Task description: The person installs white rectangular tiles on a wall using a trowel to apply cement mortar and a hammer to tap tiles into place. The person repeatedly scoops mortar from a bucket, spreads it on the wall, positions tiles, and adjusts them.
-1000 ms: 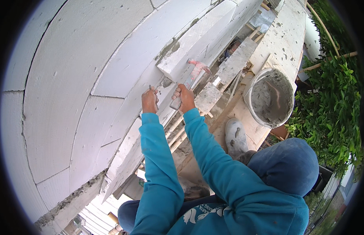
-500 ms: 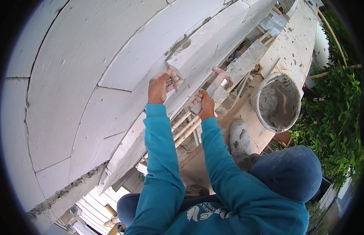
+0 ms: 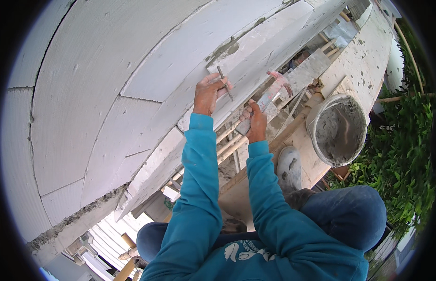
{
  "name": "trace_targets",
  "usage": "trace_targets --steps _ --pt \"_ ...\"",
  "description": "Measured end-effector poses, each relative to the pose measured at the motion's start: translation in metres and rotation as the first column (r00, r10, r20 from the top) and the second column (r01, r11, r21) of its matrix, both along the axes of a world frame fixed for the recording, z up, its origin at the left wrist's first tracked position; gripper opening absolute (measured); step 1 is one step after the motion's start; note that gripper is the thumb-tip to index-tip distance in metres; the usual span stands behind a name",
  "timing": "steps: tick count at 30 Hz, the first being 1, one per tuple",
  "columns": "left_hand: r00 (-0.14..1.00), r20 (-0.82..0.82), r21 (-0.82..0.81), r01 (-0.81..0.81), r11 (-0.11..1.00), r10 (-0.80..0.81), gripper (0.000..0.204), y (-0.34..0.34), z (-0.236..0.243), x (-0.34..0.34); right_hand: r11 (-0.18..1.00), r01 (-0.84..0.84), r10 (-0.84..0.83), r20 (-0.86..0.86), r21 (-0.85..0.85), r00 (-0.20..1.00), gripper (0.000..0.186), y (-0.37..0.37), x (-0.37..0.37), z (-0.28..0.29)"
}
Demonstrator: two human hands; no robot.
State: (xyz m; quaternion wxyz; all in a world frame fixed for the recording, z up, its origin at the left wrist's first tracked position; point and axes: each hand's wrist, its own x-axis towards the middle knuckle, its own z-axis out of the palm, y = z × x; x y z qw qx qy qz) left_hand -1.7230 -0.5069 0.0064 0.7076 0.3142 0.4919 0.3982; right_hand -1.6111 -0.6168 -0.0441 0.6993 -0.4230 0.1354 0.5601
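Observation:
My left hand (image 3: 209, 95) pinches a thin metal nail (image 3: 225, 83), dark and slanted, just in front of the white block wall. In my right hand (image 3: 256, 122) is a claw hammer (image 3: 267, 97), gripped low on its handle. Its worn red head points away from me to the upper right, apart from the nail. A white wall block (image 3: 260, 47) with grey mortar along its top edge lies just beyond my left hand. My fingertips partly hide the nail.
A bucket (image 3: 313, 122) of wet grey mortar stands on the plank platform (image 3: 368, 56) at the right, beside my boot (image 3: 289, 168). Bamboo poles (image 3: 229, 149) show through a gap between wall and planks. Green leaves (image 3: 396, 159) border the platform.
Both hands appear a little farther right in the view, which has shifted. The nail has turned in my left fingers and now sticks up above them. The hammer stays in my right hand.

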Motion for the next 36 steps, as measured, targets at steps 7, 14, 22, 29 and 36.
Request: trace_targets --steps 7,14,22,29,36 --pt "0.999 -0.020 -0.020 -0.048 0.999 0.047 0.034 -0.013 -0.011 -0.020 1.000 0.016 -0.016 -0.066 -0.012 0.998 0.010 -0.008 0.000 -0.022" --pt "0.999 -0.020 0.149 -0.028 0.988 0.031 0.029 -0.004 -0.013 0.017 0.998 0.026 -0.029 -0.055 -0.060 0.998 0.010 -0.014 0.004 -0.026" --pt "0.985 -0.097 0.258 0.162 0.953 -0.141 0.044 0.046 -0.013 0.083 0.993 0.057 -0.056 0.011 -0.101 0.998 0.009 -0.013 0.022 -0.015" --pt "0.910 -0.388 0.400 0.312 0.862 -0.150 0.054 0.112 -0.013 0.152 0.993 0.055 -0.062 -0.064 -0.101 0.996 0.017 -0.016 0.036 -0.017" --pt "0.808 -0.581 0.461 0.422 0.780 -0.093 0.058 0.149 -0.028 0.205 0.977 0.110 -0.117 -0.030 -0.181 0.993 0.013 -0.019 0.053 -0.018"
